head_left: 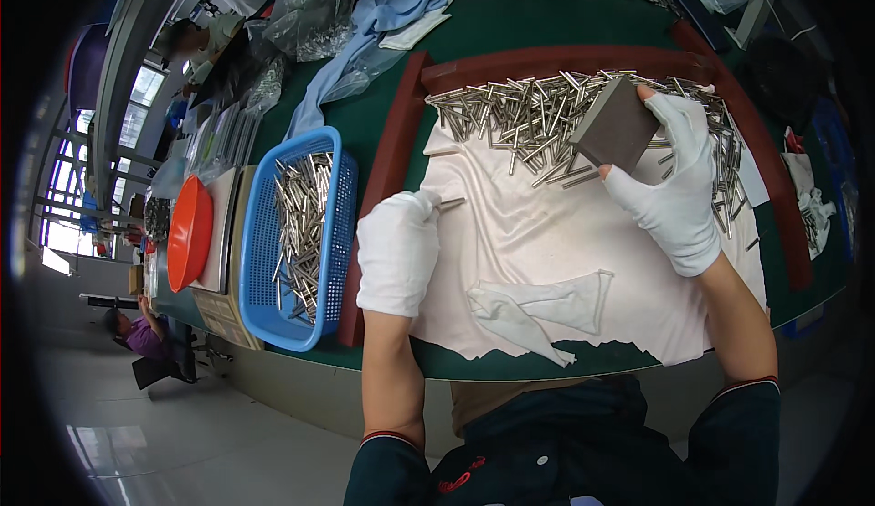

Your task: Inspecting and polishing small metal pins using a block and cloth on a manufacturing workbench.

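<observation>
Both hands are covered by white fabric gloves. The left hand point(397, 251) is closed, and a single thin metal pin point(450, 203) is pinched at its fingertips, just above the pale cloth spread over the worktop. The right hand point(679, 187) is clamped on a dark grey rectangular block point(615, 125), gripped between thumb and fingers and held tilted over a heap of short silvery metal pins point(529, 118) that is piled along the far edge of the white cloth point(547, 232). The two hands are kept well apart, the left near the cloth's left edge and the right over the heap.

The cloth is bordered by a dark red raised frame point(392, 141) laid on the green worktop point(510, 14). A spare white glove point(538, 310) is seen lying flat on the near part of the cloth. To the left of the frame, a blue plastic mesh basket point(264, 232) is filled with more of the same metal pins. Beyond it an orange round bowl point(189, 232) is stood on its side. A light blue garment point(383, 23) and clear plastic bags point(310, 23) are spread across the far side of the worktop.
</observation>
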{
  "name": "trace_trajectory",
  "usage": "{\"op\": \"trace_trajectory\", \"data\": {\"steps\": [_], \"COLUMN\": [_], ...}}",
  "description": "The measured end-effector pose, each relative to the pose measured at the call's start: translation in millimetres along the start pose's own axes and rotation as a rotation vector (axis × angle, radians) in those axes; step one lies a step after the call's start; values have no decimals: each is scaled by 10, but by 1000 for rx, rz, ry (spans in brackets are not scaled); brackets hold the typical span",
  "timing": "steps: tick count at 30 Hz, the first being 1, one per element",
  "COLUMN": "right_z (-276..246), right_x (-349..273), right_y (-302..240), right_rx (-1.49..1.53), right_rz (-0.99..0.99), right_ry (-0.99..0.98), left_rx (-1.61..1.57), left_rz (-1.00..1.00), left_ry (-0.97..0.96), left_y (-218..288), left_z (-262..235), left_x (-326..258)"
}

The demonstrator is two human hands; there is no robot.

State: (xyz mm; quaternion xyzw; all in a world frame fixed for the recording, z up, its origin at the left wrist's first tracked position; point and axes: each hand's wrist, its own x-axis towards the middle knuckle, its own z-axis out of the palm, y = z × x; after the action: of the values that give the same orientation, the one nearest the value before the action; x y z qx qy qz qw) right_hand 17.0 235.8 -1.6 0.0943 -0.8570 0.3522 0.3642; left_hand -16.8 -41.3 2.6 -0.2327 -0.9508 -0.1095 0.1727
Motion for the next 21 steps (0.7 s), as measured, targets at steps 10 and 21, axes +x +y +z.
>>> {"op": "trace_trajectory", "data": {"steps": [10, 21], "right_z": [3, 7], "right_x": [5, -25], "right_y": [70, 90], "right_rx": [10, 40], "right_rz": [48, 59], "right_ry": [36, 24], "left_rx": [-718, -1910], "left_rz": [-533, -678], "left_ry": [51, -77], "left_y": [125, -29], "left_z": [-101, -97], "left_x": [-55, -390]}}
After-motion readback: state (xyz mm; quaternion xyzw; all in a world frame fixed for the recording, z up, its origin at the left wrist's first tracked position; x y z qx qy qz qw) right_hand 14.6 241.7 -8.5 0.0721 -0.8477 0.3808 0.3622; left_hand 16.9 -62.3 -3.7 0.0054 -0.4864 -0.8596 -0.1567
